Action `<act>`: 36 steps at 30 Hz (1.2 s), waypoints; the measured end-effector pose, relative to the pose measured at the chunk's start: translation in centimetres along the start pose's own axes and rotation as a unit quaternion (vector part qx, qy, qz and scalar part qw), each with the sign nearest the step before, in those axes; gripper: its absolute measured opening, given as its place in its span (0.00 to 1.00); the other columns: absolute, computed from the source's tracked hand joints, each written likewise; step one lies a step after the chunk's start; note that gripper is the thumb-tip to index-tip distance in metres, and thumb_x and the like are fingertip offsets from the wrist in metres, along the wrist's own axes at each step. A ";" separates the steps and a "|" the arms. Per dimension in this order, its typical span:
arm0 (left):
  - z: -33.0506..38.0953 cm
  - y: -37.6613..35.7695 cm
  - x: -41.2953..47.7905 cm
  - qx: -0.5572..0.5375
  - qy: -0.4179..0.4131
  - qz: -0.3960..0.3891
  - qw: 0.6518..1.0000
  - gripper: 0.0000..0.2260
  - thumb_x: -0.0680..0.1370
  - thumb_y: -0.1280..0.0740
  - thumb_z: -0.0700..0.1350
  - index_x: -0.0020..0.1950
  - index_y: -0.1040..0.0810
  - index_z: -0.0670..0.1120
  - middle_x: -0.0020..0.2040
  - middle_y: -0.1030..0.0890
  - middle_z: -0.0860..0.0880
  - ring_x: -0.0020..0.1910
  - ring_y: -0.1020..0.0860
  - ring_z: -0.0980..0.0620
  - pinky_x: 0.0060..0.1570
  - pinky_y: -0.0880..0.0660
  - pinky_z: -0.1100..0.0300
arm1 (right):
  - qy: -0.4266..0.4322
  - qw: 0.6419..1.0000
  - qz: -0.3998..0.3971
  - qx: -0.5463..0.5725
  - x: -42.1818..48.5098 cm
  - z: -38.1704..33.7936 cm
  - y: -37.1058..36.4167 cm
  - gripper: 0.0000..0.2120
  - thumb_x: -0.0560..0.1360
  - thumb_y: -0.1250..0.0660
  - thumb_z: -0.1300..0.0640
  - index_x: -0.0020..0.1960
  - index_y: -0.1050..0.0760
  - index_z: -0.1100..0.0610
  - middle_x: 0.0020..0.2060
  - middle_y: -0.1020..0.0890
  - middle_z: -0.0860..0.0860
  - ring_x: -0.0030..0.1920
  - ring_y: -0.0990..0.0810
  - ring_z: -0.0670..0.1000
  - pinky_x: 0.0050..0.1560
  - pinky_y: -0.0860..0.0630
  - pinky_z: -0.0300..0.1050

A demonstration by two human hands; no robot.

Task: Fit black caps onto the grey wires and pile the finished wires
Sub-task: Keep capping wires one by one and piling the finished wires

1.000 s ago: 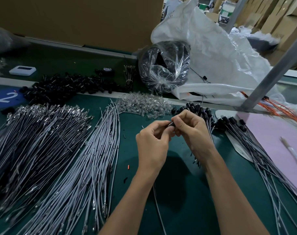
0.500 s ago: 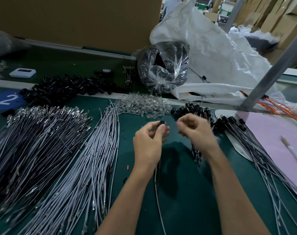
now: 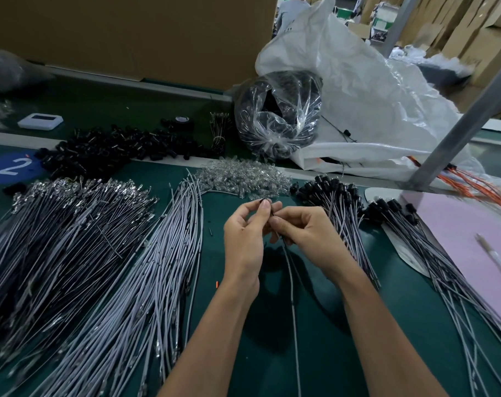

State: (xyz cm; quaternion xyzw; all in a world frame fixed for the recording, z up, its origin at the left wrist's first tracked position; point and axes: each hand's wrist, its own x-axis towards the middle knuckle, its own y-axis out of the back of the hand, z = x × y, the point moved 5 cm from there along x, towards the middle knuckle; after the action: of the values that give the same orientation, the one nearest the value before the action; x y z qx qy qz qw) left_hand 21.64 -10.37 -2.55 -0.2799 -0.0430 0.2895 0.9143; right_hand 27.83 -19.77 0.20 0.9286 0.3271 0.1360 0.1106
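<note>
Seen from the head camera, both hands meet over the green table (image 3: 315,348). The left hand (image 3: 243,236) pinches a small black cap (image 3: 264,200) between its thumb and fingertips. The right hand (image 3: 303,233) has its fingers curled tight round the top end of one grey wire (image 3: 292,296), right next to the cap. The rest of the wire hangs down loose between the two arms. I cannot tell if the cap is pushed all the way on.

The wire looks thin, light and bendy. It will likely flop if it is held far from the tip. It seems best to hold it close to the end, as the right hand does, so the tip keeps straight for the push. The cap looks tiny, hard and smooth, so it may slip away. A firm pinch on its sides seems right.

The pile of done wires (image 3: 338,207) lies just right of the hands. Bare wires (image 3: 157,267) lie to the left. Loose caps (image 3: 114,150) lie far off on the left.
</note>
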 end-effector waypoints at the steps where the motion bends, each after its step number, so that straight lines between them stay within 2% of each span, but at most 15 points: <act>1: 0.1 -0.1 0.0 0.004 -0.007 0.000 1.000 0.07 0.81 0.36 0.42 0.54 0.20 0.41 0.46 0.14 0.47 0.45 0.16 0.52 0.38 0.22 0.64 | -0.001 1.000 0.001 0.000 0.0 0.0 0.1 0.05 0.76 0.33 0.69 0.47 0.18 0.67 0.29 0.18 0.46 0.30 0.21 0.40 0.34 0.28 0.28; 7: 0.0 -0.3 -0.1 0.028 -0.032 0.016 0.999 0.08 0.80 0.33 0.41 0.45 0.16 0.47 0.42 0.14 0.48 0.41 0.16 0.54 0.38 0.22 0.65 | 0.019 0.998 0.047 -0.043 0.0 -0.2 -0.1 0.08 0.76 0.32 0.67 0.40 0.18 0.60 0.32 0.17 0.52 0.34 0.18 0.47 0.39 0.23 0.39; 13: 0.0 -0.4 -0.2 0.035 -0.035 0.013 0.999 0.08 0.79 0.33 0.42 0.44 0.15 0.49 0.43 0.14 0.49 0.44 0.15 0.52 0.42 0.20 0.63 | 0.035 0.994 0.087 -0.062 0.1 0.1 0.1 0.06 0.75 0.31 0.67 0.41 0.16 0.62 0.34 0.16 0.53 0.36 0.17 0.51 0.41 0.20 0.44; 18: -0.1 -0.5 -0.3 0.040 -0.040 0.011 0.998 0.10 0.79 0.33 0.43 0.42 0.14 0.51 0.42 0.14 0.48 0.46 0.16 0.48 0.48 0.19 0.58 | 0.043 0.991 0.108 -0.070 0.0 0.0 0.1 0.06 0.75 0.31 0.68 0.44 0.16 0.61 0.36 0.15 0.51 0.38 0.16 0.49 0.44 0.18 0.47; 22: -0.1 -0.6 -0.4 0.040 -0.047 0.008 0.998 0.07 0.79 0.33 0.43 0.47 0.14 0.47 0.43 0.14 0.49 0.46 0.16 0.52 0.48 0.19 0.60 | 0.041 0.993 0.103 -0.046 0.1 0.0 0.1 0.06 0.75 0.31 0.69 0.45 0.17 0.62 0.35 0.16 0.49 0.36 0.17 0.45 0.42 0.21 0.39; 26: 0.2 -0.2 -0.3 0.030 -0.072 0.037 0.996 0.06 0.79 0.33 0.41 0.50 0.15 0.45 0.43 0.14 0.52 0.44 0.16 0.57 0.44 0.21 0.65 | 0.032 0.998 0.057 -0.024 0.2 -0.2 0.0 0.05 0.76 0.31 0.64 0.47 0.17 0.60 0.37 0.14 0.51 0.40 0.15 0.48 0.45 0.21 0.38; 31: 0.4 0.0 -0.5 0.029 -0.082 0.038 0.996 0.07 0.80 0.33 0.42 0.46 0.15 0.48 0.41 0.14 0.52 0.41 0.18 0.57 0.40 0.22 0.66 | 0.049 0.995 0.047 -0.076 0.1 -0.4 0.0 0.11 0.76 0.32 0.67 0.41 0.18 0.53 0.32 0.16 0.44 0.35 0.17 0.42 0.40 0.25 0.31; 36: 0.5 -0.3 -0.5 0.071 -0.101 0.026 0.992 0.10 0.80 0.33 0.42 0.43 0.16 0.53 0.41 0.14 0.54 0.41 0.17 0.58 0.42 0.21 0.63 | 0.069 0.990 0.087 -0.084 -0.1 -0.4 0.4 0.10 0.76 0.33 0.69 0.42 0.17 0.58 0.29 0.18 0.39 0.30 0.21 0.38 0.34 0.28 0.27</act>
State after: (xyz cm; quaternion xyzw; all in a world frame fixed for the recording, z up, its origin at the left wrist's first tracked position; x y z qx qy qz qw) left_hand 21.20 -10.59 -1.92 -0.1849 -0.1070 0.3423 0.9150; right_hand 27.86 -20.07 0.67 0.9294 0.2393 0.2356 0.1529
